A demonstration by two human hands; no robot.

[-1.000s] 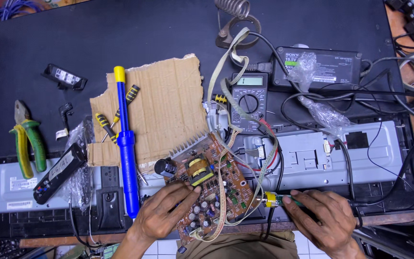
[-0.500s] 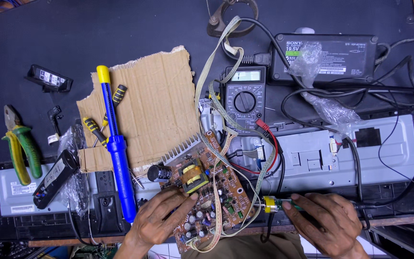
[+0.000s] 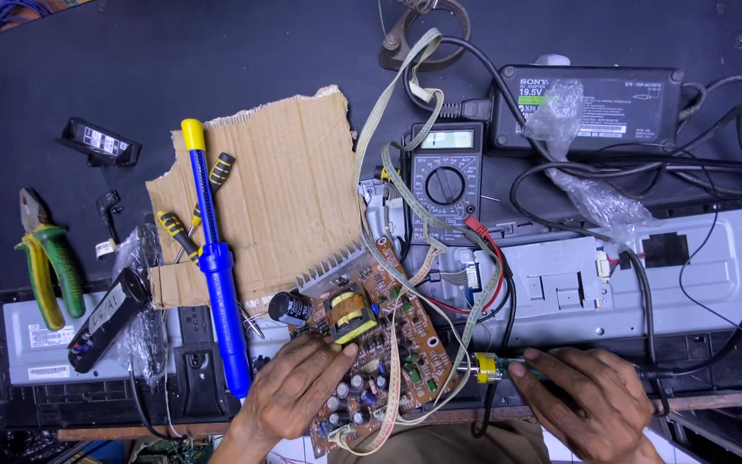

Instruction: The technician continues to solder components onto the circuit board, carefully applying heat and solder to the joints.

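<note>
Circuit board: the brown printed circuit board (image 3: 380, 344) with a yellow transformer and a finned metal heat sink lies tilted at the near table edge, partly over the long grey metal chassis (image 3: 560, 279).
Left hand: my left hand (image 3: 298, 391) rests on the board's near left part, fingers (image 3: 337, 354) spread and bent, pressing it down; they close around nothing.
Right hand: my right hand (image 3: 586, 399) is curled around a green-handled tool with a yellow collar (image 3: 495, 369), whose tip points at the board's right edge.
Around: a black multimeter (image 3: 445, 176) stands just behind the board, a black power adapter (image 3: 590, 107) further back. A torn brown cardboard sheet (image 3: 276, 206) lies to the left, with a blue and yellow desoldering pump (image 3: 215, 258) across it; green-handled pliers (image 3: 45, 258) lie far left.
In the way: a grey flat ribbon cable (image 3: 388, 155) and red and black wires (image 3: 495, 258) loop over the board.
Change: compared with one second ago, the view has shifted, so everything sits lower; both hands keep their places.
</note>
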